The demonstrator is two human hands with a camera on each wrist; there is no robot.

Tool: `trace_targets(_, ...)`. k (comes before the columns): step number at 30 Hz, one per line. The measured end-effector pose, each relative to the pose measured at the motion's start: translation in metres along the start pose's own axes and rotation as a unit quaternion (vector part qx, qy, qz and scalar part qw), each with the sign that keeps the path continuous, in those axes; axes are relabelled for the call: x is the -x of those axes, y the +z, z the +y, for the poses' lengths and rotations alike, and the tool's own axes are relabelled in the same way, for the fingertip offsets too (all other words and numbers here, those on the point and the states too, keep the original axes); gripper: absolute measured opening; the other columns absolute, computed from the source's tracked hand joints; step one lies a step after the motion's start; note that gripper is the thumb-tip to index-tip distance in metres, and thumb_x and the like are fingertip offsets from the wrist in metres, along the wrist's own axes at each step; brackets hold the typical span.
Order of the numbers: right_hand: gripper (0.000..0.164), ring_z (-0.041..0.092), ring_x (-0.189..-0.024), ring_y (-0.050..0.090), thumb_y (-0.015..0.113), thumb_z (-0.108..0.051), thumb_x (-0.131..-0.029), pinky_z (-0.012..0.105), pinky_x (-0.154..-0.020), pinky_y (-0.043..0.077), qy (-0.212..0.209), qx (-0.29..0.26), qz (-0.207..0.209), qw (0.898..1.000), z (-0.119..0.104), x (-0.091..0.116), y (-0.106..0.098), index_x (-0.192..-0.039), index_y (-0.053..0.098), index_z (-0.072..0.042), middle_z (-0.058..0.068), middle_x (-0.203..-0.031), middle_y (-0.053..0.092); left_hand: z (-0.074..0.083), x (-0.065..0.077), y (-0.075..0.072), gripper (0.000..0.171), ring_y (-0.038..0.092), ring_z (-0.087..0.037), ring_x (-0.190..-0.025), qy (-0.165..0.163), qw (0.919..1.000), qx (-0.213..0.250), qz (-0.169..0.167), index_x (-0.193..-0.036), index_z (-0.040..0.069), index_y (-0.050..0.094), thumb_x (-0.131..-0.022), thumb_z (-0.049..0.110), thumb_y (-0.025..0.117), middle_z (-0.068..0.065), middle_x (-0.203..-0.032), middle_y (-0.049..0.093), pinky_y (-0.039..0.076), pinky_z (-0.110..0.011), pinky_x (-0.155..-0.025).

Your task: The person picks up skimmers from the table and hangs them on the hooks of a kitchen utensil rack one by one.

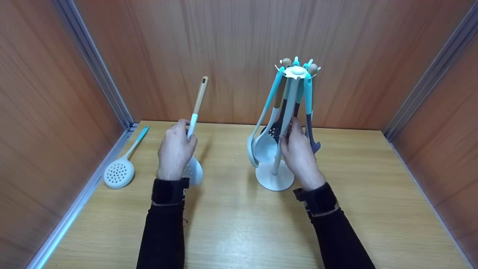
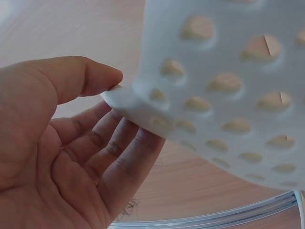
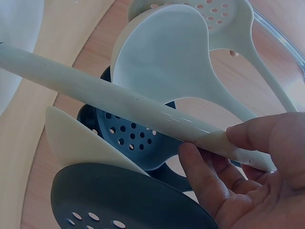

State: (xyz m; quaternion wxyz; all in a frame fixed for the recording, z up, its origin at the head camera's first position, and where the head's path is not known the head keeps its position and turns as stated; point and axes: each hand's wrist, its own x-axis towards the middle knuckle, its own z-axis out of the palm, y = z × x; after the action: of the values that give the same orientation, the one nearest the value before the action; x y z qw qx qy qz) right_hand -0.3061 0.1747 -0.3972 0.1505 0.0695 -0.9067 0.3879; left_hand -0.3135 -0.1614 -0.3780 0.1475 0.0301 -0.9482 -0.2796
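Observation:
My left hand (image 1: pixel 175 151) pinches the neck of a pale skimmer (image 1: pixel 194 173) between thumb and fingers. Its handle, wood-coloured at the top, points up and away. In the left wrist view the perforated head (image 2: pixel 224 109) fills the right side. My right hand (image 1: pixel 299 155) grips the white pole of a utensil stand (image 1: pixel 275 184) with thumb and fingers. Hanging around that pole are a pale ladle (image 1: pixel 265 148), a dark skimmer (image 3: pixel 128 136), a dark slotted utensil (image 3: pixel 119 200) and several others. Part of these is hidden by the pole and hand.
Another pale skimmer with a turquoise handle (image 1: pixel 118 173) lies on the table (image 1: pixel 231 224) at the left, near the metal edge strip. Wood-patterned panels (image 1: pixel 231 48) enclose the table at the back and both sides.

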Motion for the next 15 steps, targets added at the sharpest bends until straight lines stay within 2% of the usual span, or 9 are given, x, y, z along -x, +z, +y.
trace_targets(8, 0.061, 0.033, -0.132, 0.067, 0.057, -0.012, -0.108, 0.051, -0.104, 0.059, 0.010, -0.010, -0.010, 1.000, 0.0001, -0.0002, -0.0015, -0.160, 0.025, -0.013, 0.019, -0.148, 0.061, 0.0059, 0.0036, -0.0013, 0.040, 0.073, -0.028, -0.098, -0.017, 0.9997, 0.001, -0.015, -0.142, 0.010, 0.055, -0.102, 0.015, 0.061, -0.013, -0.117, 0.071, 0.065, -0.045, -0.082)
trace_targets(15, 0.060, 0.034, -0.132, 0.067, 0.057, -0.012, -0.108, 0.051, -0.103, 0.059, 0.012, -0.003, -0.010, 1.000, -0.0010, -0.0005, -0.0015, -0.160, 0.026, -0.012, 0.019, -0.148, 0.061, 0.0095, 0.0069, -0.0024, 0.040, 0.074, -0.027, -0.095, 0.000, 0.9999, 0.009, -0.008, -0.141, 0.011, 0.056, -0.102, 0.016, 0.062, -0.011, -0.116, 0.071, 0.065, -0.044, -0.077)
